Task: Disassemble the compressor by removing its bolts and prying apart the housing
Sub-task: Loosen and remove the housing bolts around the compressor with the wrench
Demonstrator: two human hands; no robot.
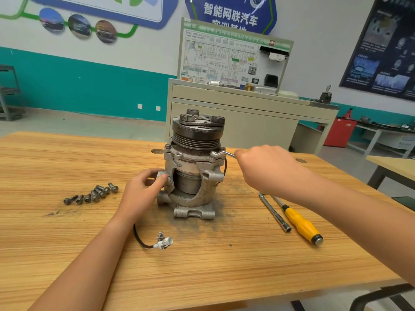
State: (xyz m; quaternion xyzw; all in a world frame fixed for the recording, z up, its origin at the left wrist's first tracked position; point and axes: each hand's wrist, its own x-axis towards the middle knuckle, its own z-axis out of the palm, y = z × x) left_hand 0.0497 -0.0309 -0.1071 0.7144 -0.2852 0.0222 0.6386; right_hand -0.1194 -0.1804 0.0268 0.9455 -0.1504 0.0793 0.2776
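Standing upright on the wooden table (224, 277), the compressor (193, 167) has its black grooved pulley (197, 133) on top and its grey housing open at the front. The left hand (141, 189) grips a mounting lug on the compressor's left side, thumb and fingers curled round it. The right hand (267, 167) is closed round the handle of a bent wrench (221, 153), whose head sits on the compressor's upper right flange. A cluster of loose bolts (94, 194) lies left of the compressor. A black wire ending in a white connector (162, 242) lies in front of the compressor. A yellow-handled screwdriver (301, 223) and a metal socket driver (275, 212) lie side by side to the compressor's right. Dark grime rings the compressor's base. A beige training cabinet (235, 104) stands behind the compressor.
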